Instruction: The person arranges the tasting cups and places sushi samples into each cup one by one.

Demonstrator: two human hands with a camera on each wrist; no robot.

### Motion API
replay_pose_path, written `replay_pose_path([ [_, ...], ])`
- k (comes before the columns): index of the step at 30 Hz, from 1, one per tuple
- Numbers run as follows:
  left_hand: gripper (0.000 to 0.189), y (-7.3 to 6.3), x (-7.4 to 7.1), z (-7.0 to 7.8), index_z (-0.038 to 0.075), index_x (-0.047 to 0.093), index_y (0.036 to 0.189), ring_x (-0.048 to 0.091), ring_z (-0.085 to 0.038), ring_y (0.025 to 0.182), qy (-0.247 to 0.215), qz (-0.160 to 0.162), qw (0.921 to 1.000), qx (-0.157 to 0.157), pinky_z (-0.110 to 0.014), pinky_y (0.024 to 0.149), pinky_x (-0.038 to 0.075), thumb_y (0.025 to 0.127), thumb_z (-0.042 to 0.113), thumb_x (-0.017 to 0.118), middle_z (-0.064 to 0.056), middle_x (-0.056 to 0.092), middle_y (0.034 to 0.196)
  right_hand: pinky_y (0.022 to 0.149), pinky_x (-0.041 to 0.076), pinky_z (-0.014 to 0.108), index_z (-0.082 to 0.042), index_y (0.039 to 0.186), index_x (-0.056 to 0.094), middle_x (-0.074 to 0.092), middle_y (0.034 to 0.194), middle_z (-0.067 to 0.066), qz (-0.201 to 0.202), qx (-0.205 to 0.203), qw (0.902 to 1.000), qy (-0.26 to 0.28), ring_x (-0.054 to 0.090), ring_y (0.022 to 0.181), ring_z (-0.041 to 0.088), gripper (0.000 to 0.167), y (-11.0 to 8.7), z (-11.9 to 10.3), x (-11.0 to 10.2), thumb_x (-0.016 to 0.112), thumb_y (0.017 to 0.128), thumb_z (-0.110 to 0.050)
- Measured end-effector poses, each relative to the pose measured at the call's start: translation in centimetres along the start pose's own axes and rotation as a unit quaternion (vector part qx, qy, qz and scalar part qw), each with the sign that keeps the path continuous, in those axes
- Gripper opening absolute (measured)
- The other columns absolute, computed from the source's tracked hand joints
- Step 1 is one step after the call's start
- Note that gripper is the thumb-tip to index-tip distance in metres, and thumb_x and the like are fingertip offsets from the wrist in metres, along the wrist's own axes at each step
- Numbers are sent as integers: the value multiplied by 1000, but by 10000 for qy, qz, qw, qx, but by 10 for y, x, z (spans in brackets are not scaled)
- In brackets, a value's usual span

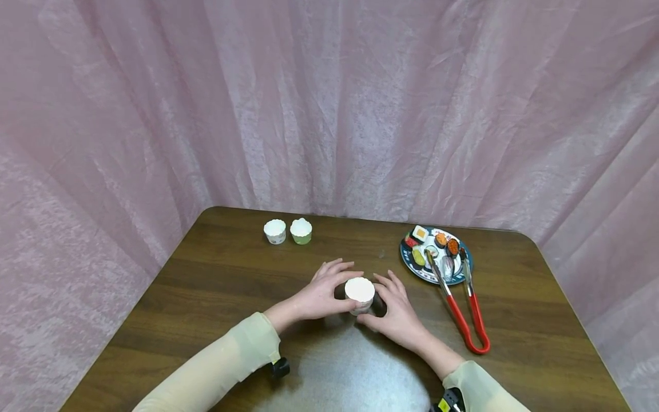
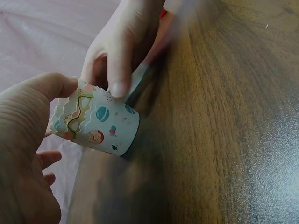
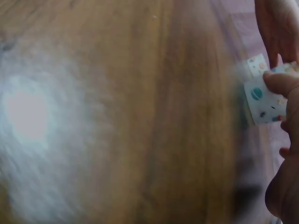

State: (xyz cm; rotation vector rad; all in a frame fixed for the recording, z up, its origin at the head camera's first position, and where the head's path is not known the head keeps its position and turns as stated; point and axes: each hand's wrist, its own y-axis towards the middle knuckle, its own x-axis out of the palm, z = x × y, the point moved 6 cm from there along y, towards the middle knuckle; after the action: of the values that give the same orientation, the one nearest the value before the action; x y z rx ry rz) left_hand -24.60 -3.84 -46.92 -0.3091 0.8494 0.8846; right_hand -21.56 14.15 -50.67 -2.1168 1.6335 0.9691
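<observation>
A white paper baking cup [image 1: 359,290] with a scalloped rim stands near the middle of the table, between both hands. In the left wrist view the cup [image 2: 105,123] shows printed teal and orange sweets, and its rim has several scalloped layers. My left hand [image 1: 325,293] holds it from the left, thumb at the rim. From the other side my right hand [image 1: 395,313] grips it, with the thumb against the wall. The right wrist view shows the same cup [image 3: 265,102] at its edge, partly hidden by fingers.
Two more paper cups, a white one [image 1: 275,232] and a green one [image 1: 301,233], stand at the back left. At the back right a blue-rimmed plate [image 1: 410,265] bears several sushi pieces. Red-handled tongs [image 1: 458,317] lie across it, handles on the table. A pink curtain [image 1: 329,114] hangs behind.
</observation>
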Motion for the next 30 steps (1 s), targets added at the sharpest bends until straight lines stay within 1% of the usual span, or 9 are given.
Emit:
replay_pose_path([
  [2, 68, 0, -1, 0, 19, 55, 149, 19, -38, 152, -11, -52, 10000, -21, -68, 116, 17, 89, 46, 75, -13, 39, 160, 114, 16, 73, -15, 137, 63, 40, 159, 12, -76, -13, 9998, 185, 10, 154, 39, 64, 1, 0, -3, 85, 83, -42],
  [5, 69, 0, -1, 0, 21, 53, 151, 18, -36, 153, -32, -128, 9999, -69, -67, 115, 20, 90, 48, 73, -11, 37, 161, 114, 14, 74, -14, 140, 61, 40, 159, 13, -176, -89, 9986, 481, 9, 154, 40, 60, 2, 1, -7, 80, 88, -37],
  [8, 69, 1, -1, -1, 22, 52, 152, 17, -36, 153, -72, -206, 9997, -93, -68, 115, 20, 91, 49, 72, -11, 36, 162, 113, 12, 75, -13, 141, 60, 41, 158, 14, -280, -225, 9967, 731, 9, 153, 43, 57, 3, 1, -9, 77, 91, -33],
  [11, 69, 2, 0, -1, 23, 51, 152, 16, -36, 153, -97, -272, 9995, -96, -68, 116, 19, 91, 49, 71, -10, 35, 163, 114, 12, 74, -13, 142, 60, 41, 158, 13, -391, -305, 9954, 821, 9, 154, 41, 59, 5, 1, -9, 77, 90, -33],
  [17, 70, 3, -1, 0, 23, 51, 153, 16, -36, 153, -135, -308, 9994, -75, -68, 115, 20, 92, 49, 72, -10, 36, 162, 114, 13, 73, -14, 143, 60, 42, 158, 8, -427, -286, 9957, 769, 8, 155, 35, 60, 8, 0, -9, 77, 90, -37],
  [25, 69, 2, -4, 0, 24, 51, 152, 16, -33, 154, -204, -292, 9993, -73, -67, 115, 21, 91, 48, 73, -8, 36, 163, 115, 15, 72, -14, 138, 63, 46, 156, 8, -331, -320, 9971, 607, 11, 154, 38, 57, 9, -2, -9, 79, 89, -38],
  [30, 70, 1, -6, 1, 25, 53, 151, 15, -30, 154, -295, -285, 9991, -67, -67, 116, 20, 88, 48, 76, -8, 36, 163, 115, 15, 71, -14, 136, 65, 47, 155, 8, -273, -358, 9974, 563, 12, 154, 39, 55, 9, -3, -8, 80, 88, -39],
])
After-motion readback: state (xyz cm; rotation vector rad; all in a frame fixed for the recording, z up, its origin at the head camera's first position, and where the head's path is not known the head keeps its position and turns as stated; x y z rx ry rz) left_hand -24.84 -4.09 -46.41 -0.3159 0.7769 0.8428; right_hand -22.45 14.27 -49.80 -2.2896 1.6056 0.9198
